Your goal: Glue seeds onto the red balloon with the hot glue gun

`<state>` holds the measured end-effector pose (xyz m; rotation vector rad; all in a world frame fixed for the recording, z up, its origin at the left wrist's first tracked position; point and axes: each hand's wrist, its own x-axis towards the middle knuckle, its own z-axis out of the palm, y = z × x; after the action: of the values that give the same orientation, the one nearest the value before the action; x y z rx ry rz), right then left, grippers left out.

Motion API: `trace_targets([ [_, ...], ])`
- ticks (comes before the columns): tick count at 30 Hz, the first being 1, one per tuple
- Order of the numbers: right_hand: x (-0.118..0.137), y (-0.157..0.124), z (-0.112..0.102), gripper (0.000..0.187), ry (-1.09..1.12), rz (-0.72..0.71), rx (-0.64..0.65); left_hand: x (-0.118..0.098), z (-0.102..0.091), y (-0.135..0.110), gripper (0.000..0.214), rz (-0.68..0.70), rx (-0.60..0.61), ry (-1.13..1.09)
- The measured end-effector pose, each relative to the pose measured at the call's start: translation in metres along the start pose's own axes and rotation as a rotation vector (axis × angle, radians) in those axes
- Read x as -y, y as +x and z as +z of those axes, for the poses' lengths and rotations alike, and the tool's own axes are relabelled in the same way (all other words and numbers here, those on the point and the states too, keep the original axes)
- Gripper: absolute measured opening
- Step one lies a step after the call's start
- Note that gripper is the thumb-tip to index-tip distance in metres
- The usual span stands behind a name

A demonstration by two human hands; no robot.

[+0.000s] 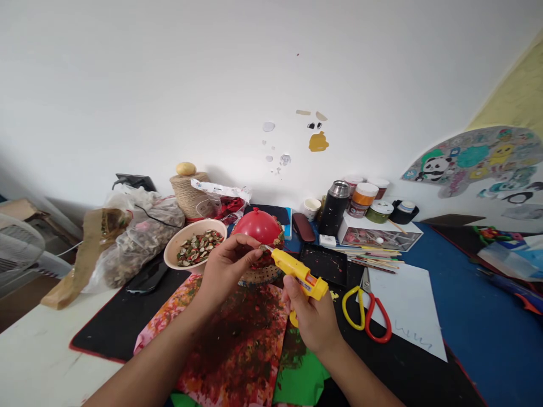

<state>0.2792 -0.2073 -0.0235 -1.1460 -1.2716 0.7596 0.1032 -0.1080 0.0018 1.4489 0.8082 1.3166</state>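
Observation:
My right hand is wrapped round a yellow hot glue gun, its nozzle pointing left and up. At the nozzle tip, my left hand pinches a small dark painted piece, perhaps a shell; its kind is hard to make out. Just behind both hands, a red balloon rests knot up in a round woven base. Similar small pieces cover part of the balloon's right side. A peach-coloured bowl to the left holds many red, green and pale pieces.
Scissors with yellow and red handles lie on white paper at right. Paint-stained paper covers the front. Behind stand a black flask, paint jars and a twine spool. A plastic bag sits left.

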Motion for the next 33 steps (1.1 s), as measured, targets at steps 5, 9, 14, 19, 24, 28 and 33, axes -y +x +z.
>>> trace_targets([
  [5, 0.0006, -0.0004, 0.0001, 0.065, 0.017, 0.013, -0.007, 0.0003, 0.0012, 0.0001, 0.026, -0.008, -0.001, -0.032],
  [9, 0.0014, -0.0005, 0.0006, 0.066, 0.009, 0.012, -0.01, 0.0007, 0.0015, -0.0002, 0.027, -0.031, 0.004, -0.065],
  [14, -0.0001, -0.0006, 0.0015, 0.066, 0.017, 0.043, -0.004, 0.002, 0.0011, 0.001, 0.03, -0.048, 0.0, -0.08],
  [19, -0.0039, -0.0001, 0.0011, 0.064, 0.004, 0.018, -0.008, 0.0018, 0.002, 0.0009, 0.031, -0.057, 0.002, -0.084],
  [24, -0.0056, -0.0003, 0.001, 0.063, -0.002, 0.021, -0.005, 0.0026, 0.0028, -0.0006, 0.03, -0.07, 0.01, -0.067],
  [28, -0.0021, -0.0004, 0.0012, 0.064, -0.014, 0.005, -0.012, 0.0026, 0.0025, 0.0003, 0.032, -0.068, -0.002, -0.062],
  [33, 0.0017, 0.0003, 0.0012, 0.065, -0.038, -0.019, -0.012, 0.0019, 0.0024, 0.0016, 0.032, -0.054, 0.0, -0.056],
])
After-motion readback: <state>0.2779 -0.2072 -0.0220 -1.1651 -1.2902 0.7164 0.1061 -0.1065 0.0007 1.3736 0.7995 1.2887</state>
